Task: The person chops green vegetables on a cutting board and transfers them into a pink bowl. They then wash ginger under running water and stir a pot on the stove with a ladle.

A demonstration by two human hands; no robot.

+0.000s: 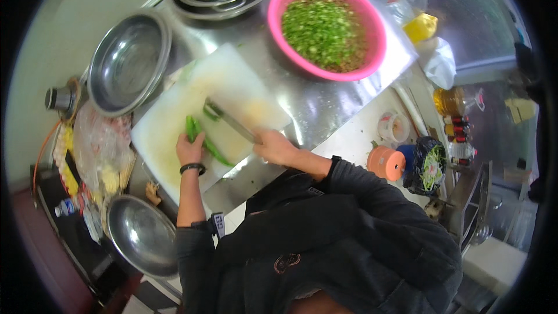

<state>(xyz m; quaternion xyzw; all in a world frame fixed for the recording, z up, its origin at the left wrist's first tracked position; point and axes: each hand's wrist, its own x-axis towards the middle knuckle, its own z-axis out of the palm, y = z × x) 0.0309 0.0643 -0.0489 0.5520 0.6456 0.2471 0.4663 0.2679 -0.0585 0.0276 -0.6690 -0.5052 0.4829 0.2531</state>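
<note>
On a white cutting board (218, 67), my left hand (189, 150) holds long green peppers (214, 150) near their upper ends. One pepper's tapered tip points toward the board's near edge. My right hand (275, 146) is closed around the handle of a kitchen knife (239, 127). The knife's blade reaches over the board toward the upper left, slightly blurred. Cut green pepper pieces (212, 110) lie by the blade's far end, apart from the left hand. Past the board, a pink plastic basin (378, 39) contains chopped greens (320, 26) over a brown minced filling.
The steel table (311, 113) carries nested metal bowls (209, 11) and a metal basin (163, 52). Another metal basin (144, 240) stands lower left, near a clear plastic bag (91, 139). An orange container (383, 162) and a black bag (418, 179) with green scraps sit right.
</note>
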